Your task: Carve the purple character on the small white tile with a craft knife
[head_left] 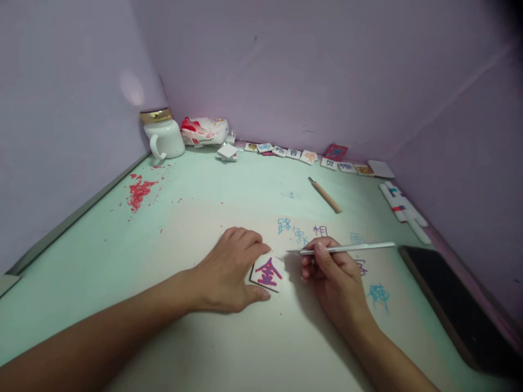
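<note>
My left hand (232, 269) grips a small white square block (267, 272) by its edges, thumb at the near side and forefinger at the far side. A purple and red character is drawn on the block's top, and dark lines show along its left and near edges. In my right hand (337, 275) is a slim silver craft knife (362, 247), held like a pen. Its blade points left, just right of the block and apart from it. Handwritten characters in blue and purple mark the table around my right hand.
A wooden-handled carving tool (326, 196) lies beyond my hands. Red shavings (140, 195) are scattered at left, near a white mug (166, 139) and a tissue pack (204, 132). Several character blocks (294, 153) line the back wall. Markers (404, 209) and a dark phone (453, 305) lie at right.
</note>
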A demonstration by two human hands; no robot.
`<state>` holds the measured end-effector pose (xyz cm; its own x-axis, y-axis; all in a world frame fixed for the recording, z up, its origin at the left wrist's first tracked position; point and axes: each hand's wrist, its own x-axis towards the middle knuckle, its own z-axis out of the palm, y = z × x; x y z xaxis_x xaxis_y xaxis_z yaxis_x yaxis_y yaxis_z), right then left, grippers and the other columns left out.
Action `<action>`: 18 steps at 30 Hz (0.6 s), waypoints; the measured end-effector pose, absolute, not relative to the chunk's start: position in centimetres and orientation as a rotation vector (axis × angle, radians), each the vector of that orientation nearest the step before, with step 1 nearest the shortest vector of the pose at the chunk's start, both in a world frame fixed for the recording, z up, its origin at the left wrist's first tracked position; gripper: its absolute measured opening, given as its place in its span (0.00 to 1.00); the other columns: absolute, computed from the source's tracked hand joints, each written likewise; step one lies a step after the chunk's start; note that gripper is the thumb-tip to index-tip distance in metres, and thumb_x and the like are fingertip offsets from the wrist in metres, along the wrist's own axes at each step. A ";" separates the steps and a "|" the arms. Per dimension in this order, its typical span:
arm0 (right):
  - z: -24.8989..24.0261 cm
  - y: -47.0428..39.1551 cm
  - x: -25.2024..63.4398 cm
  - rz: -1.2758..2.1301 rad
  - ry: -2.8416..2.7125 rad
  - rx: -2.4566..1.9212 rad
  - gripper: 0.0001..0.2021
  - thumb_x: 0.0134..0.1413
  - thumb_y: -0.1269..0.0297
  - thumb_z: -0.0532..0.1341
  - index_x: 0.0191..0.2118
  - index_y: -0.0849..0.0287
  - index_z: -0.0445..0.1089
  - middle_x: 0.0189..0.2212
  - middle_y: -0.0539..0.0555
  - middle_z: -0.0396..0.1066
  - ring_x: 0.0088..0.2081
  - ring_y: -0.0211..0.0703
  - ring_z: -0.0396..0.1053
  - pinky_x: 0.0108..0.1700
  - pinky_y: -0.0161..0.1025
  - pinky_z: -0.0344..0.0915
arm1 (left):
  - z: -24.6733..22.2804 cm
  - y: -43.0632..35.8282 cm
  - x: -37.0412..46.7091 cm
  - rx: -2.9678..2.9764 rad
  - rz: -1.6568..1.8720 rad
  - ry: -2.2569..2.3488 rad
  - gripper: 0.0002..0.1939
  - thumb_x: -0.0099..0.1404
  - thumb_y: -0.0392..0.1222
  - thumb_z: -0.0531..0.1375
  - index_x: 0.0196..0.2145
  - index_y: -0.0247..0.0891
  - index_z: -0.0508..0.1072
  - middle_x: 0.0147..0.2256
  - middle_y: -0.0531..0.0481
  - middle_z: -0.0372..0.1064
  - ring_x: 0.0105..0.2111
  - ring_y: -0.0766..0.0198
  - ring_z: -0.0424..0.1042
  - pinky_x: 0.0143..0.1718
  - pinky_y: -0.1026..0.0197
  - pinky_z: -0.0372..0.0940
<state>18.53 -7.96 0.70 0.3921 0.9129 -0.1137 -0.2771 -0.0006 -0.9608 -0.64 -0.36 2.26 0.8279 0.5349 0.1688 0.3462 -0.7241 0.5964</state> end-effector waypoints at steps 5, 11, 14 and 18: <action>0.2 -8.3 18.6 1.054 -0.817 -1.252 0.17 0.53 0.47 0.65 0.29 0.57 0.68 0.19 0.45 0.66 0.21 0.32 0.62 0.24 0.30 0.58 | 2.2 -0.3 -0.8 2.485 0.434 0.660 0.24 0.52 0.47 0.70 0.44 0.35 0.72 0.42 0.43 0.67 0.43 0.50 0.64 0.49 0.44 0.58; -0.1 -8.8 18.8 1.061 -0.996 -1.326 0.17 0.60 0.48 0.59 0.31 0.57 0.66 0.19 0.45 0.63 0.22 0.34 0.60 0.26 0.33 0.56 | 1.9 -0.5 -0.8 2.503 0.471 0.661 0.23 0.54 0.47 0.69 0.45 0.35 0.72 0.41 0.43 0.67 0.42 0.50 0.65 0.47 0.45 0.58; 0.2 -8.7 18.7 1.065 -1.096 -1.344 0.18 0.61 0.47 0.58 0.30 0.57 0.65 0.19 0.45 0.61 0.23 0.35 0.58 0.27 0.34 0.54 | 1.7 -0.5 -0.8 2.506 0.487 0.659 0.23 0.54 0.46 0.70 0.44 0.35 0.72 0.40 0.43 0.67 0.41 0.51 0.65 0.46 0.46 0.58; 0.5 -8.5 18.8 1.076 -1.213 -1.356 0.18 0.61 0.47 0.57 0.29 0.57 0.65 0.19 0.45 0.61 0.23 0.35 0.57 0.26 0.34 0.54 | 1.7 -0.4 -0.7 2.496 0.499 0.655 0.23 0.51 0.44 0.71 0.43 0.36 0.72 0.40 0.44 0.67 0.40 0.52 0.64 0.45 0.47 0.58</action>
